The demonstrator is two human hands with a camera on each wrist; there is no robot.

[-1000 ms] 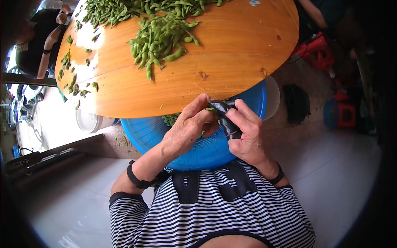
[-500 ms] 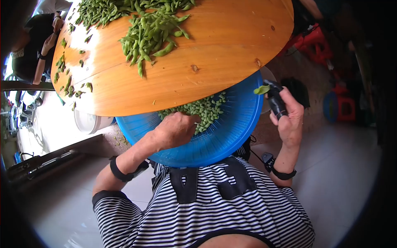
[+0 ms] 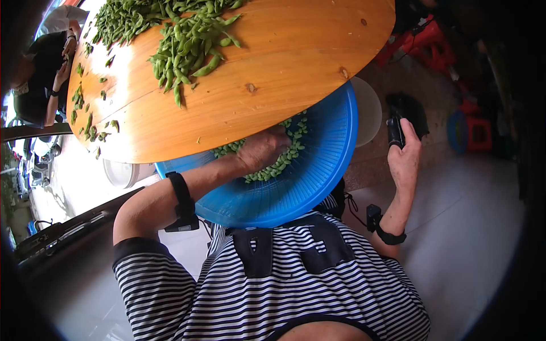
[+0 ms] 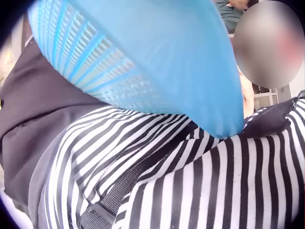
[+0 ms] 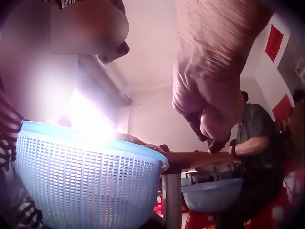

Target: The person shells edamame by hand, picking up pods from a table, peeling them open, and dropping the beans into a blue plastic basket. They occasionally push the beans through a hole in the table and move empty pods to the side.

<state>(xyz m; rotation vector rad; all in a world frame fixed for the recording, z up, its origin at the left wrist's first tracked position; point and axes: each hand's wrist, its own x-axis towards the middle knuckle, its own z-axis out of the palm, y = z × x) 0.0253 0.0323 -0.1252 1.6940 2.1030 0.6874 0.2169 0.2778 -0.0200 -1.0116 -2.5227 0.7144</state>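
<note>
In the head view my left hand (image 3: 264,150) is down inside the blue basket (image 3: 273,207), over shelled green beans (image 3: 297,145); its fingertips are hidden. The left wrist view shows the basket's side (image 4: 157,52) but not that hand. Out to the right of the basket, my right hand (image 3: 405,153) is raised, with black coverings on some fingers and no pod visible in it. Its fingers hang loosely in the right wrist view, where the hand (image 5: 214,90) is above and right of the basket (image 5: 95,176).
A wooden table (image 3: 227,113) overhangs the basket's far edge, with green pods (image 3: 185,51) heaped on it. A pale tub (image 3: 367,111) stands beside the basket on the right, another (image 3: 119,172) on the left. Another person (image 3: 42,79) is at the far left.
My hands have parted. The left went down into the basket and deeper among the beans; the right swung outward to the right, and the pod at its fingers is no longer visible.
</note>
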